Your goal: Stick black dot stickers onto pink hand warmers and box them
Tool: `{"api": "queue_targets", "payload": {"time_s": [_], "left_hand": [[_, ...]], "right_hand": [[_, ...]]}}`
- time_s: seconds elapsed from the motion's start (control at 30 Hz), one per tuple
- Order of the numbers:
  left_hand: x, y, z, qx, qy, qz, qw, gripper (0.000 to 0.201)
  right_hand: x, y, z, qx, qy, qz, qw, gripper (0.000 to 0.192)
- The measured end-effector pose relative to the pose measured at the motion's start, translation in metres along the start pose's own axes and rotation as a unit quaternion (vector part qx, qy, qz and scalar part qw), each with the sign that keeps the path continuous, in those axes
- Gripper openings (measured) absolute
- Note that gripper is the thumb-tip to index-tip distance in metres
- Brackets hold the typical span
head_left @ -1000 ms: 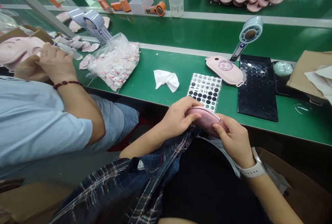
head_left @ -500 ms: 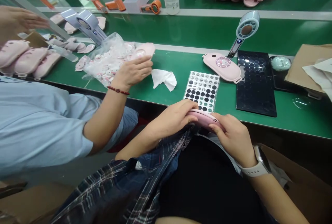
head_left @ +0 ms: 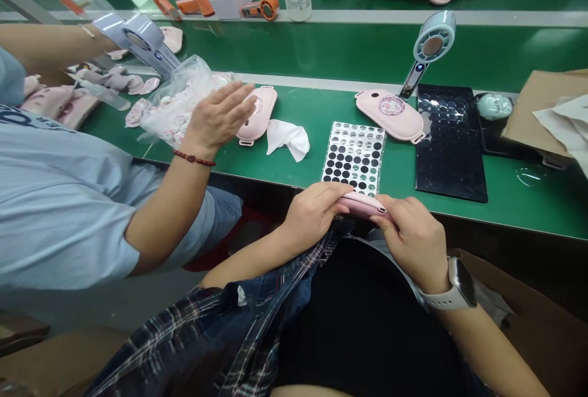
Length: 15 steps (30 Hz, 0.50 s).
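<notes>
At the bench's front edge I hold a pink oval case [head_left: 361,206] edge-on, its rounded side seam towards me. My left hand [head_left: 316,210] is closed on its left end, thumb in front and fingers behind. My right hand [head_left: 411,231], with a watch on the wrist, grips the right end near a small dark slot. Just behind the case lies a sheet of round black stickers [head_left: 353,155], some spots bare. Beyond it rests another pink case [head_left: 390,114] with a round picture badge, touching a black panel [head_left: 450,139].
A co-worker's hand [head_left: 218,115] hovers by a third pink case [head_left: 260,116] and a plastic bag of small parts [head_left: 177,103]. A white cloth [head_left: 288,139], a blue handheld fan [head_left: 432,45] and a cardboard box [head_left: 542,109] are also on the bench.
The case in my hands has tipped slightly, showing a lighter pink face. The co-worker's near hand has lifted off the third case, which now lies flat; their other arm reaches further across.
</notes>
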<state>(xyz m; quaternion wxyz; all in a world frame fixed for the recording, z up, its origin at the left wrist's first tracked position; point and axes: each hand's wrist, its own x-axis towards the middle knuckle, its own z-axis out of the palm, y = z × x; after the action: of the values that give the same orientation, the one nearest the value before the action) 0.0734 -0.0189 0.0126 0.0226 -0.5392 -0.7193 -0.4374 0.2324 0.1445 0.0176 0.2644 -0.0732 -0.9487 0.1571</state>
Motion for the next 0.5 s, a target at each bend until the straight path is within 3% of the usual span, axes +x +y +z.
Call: {"api": "queue_targets", "payload": {"time_s": [0.2, 0.3, 0.4, 0.5], "left_hand": [[0.003, -0.010, -0.005, -0.025, -0.031, 0.005, 0.999, 0.027], [0.010, -0.022, -0.023, -0.086, -0.051, -0.012, 0.995, 0.042], [0.015, -0.024, -0.042, -0.190, -0.039, -0.014, 0.981, 0.095], [0.014, -0.015, -0.044, -0.231, -0.094, 0.045, 0.967, 0.128]], "right_hand": [[-0.001, 0.001, 0.002, 0.027, 0.000, -0.002, 1.000, 0.028], [0.000, 0.004, -0.004, 0.114, -0.015, 0.059, 0.992, 0.029], [0.002, 0.009, -0.004, 0.285, -0.027, 0.145, 0.947, 0.031], [0.004, 0.013, 0.012, 0.460, -0.056, 0.151, 0.873, 0.047]]}}
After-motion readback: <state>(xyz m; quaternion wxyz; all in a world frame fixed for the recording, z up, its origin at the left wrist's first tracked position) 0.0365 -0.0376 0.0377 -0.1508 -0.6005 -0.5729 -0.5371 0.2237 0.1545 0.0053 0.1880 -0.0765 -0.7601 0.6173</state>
